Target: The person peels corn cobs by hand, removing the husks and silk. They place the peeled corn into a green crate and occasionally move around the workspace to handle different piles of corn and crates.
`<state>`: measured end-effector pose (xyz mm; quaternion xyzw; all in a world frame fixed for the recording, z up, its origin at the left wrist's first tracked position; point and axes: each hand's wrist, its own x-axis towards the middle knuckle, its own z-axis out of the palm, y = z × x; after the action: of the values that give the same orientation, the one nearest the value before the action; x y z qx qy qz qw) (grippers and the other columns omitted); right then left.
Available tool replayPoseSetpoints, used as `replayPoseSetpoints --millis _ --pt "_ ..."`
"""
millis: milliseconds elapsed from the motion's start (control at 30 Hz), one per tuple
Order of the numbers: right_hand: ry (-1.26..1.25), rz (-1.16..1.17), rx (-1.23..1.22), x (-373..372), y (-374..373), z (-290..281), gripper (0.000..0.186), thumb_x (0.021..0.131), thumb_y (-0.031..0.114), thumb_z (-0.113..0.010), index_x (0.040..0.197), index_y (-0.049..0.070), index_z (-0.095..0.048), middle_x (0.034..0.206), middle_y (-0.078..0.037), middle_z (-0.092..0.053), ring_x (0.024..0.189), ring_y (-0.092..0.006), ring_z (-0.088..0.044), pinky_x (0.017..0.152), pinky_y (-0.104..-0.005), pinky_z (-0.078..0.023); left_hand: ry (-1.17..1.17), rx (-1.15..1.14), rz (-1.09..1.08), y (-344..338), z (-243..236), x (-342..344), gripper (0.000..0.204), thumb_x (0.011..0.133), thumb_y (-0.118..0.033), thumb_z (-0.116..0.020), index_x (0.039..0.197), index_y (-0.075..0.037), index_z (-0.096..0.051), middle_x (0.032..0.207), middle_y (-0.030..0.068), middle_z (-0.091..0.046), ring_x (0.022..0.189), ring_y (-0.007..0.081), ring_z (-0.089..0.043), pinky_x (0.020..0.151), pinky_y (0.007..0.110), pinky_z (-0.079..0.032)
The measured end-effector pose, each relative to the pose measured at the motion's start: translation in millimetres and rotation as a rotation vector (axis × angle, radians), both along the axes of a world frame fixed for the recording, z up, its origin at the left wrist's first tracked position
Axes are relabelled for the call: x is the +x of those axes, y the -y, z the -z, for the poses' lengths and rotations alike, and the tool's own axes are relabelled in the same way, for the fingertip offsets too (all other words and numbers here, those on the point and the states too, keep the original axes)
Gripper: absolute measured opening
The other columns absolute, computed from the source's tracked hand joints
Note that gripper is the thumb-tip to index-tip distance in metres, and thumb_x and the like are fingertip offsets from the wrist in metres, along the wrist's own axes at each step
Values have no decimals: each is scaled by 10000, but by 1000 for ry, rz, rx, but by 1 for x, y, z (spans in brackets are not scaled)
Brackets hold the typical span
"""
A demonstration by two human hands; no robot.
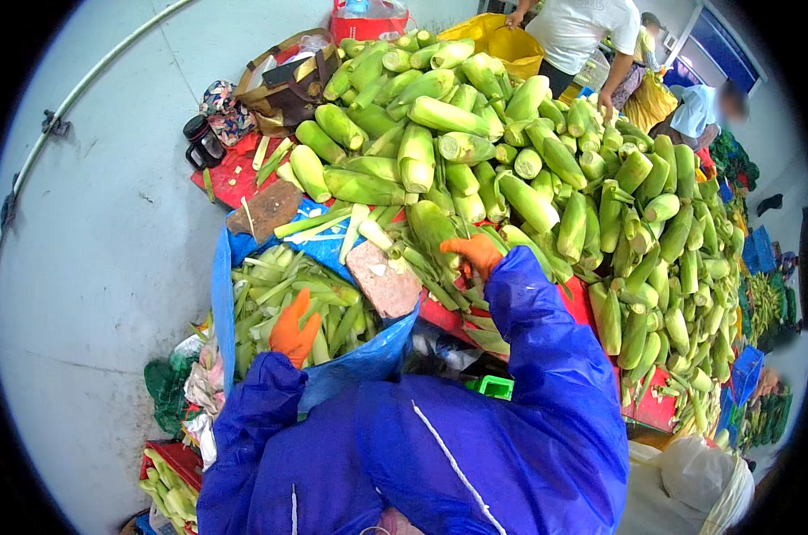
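Note:
My left hand [294, 330], in an orange glove, is raised with fingers apart and holds nothing. It is over a blue bag [368, 349] filled with green corn husks [283, 276]. My right hand [477, 254], gloved in orange too, reaches to the near edge of a large heap of unhusked corn [529, 201]. Its fingers are curled, with the forefinger lying against an ear of corn [430, 227]. Whatever is inside that grip is too small and dark to make out. Between my hands, a flat stone-like block [384, 278] rests at the bag's rim.
Another brownish slab [266, 211] lies at the bag's far side. Beyond it are a dark flask [204, 143] and a brown bag [288, 85]. A person in a white shirt [586, 36] stands behind the heap, one hand at the corn. A green crate [493, 386] sits below my right arm.

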<state>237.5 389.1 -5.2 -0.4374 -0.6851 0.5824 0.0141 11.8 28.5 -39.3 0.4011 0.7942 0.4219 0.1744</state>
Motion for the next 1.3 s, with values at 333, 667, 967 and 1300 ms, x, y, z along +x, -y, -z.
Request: replayPoseSetpoints --millis 333,667,967,1300 --pt "-382 -168 -426 -11 141 -115 559 874 549 -540 812 9 -673 485 -28 -524 366 -128 -470 414 -251 -422 -805 109 514 -80 -127 18 985 699 -386 -743 1499 -150 -218 1451 124 -381 1314 292 -390 1085 463 -282" --pt "-496 -239 -425 -20 237 -42 573 943 253 -493 1453 55 -322 797 -62 -656 486 -97 -522 468 -221 -443 1044 759 -50 -30 -51 -20 514 883 -391 -602 1281 -84 -497 1133 127 -604 930 296 -630 809 428 -540" --pt "-140 -795 1077 -118 261 -84 923 735 108 -602 1513 158 -109 847 -228 -638 602 -375 -621 567 -460 -507 1949 935 245 11 -8 -47 499 940 -460 -482 1276 -96 -541 1217 143 -598 1112 325 -578 997 501 -436" --pt "-303 -654 949 -152 294 -67 842 779 130 -583 1506 167 -158 879 -259 -636 698 -412 -626 627 -465 -504 2027 1026 167 46 -27 -53 499 907 -472 -515 1244 -109 -574 1159 126 -643 1045 300 -621 952 484 -472"
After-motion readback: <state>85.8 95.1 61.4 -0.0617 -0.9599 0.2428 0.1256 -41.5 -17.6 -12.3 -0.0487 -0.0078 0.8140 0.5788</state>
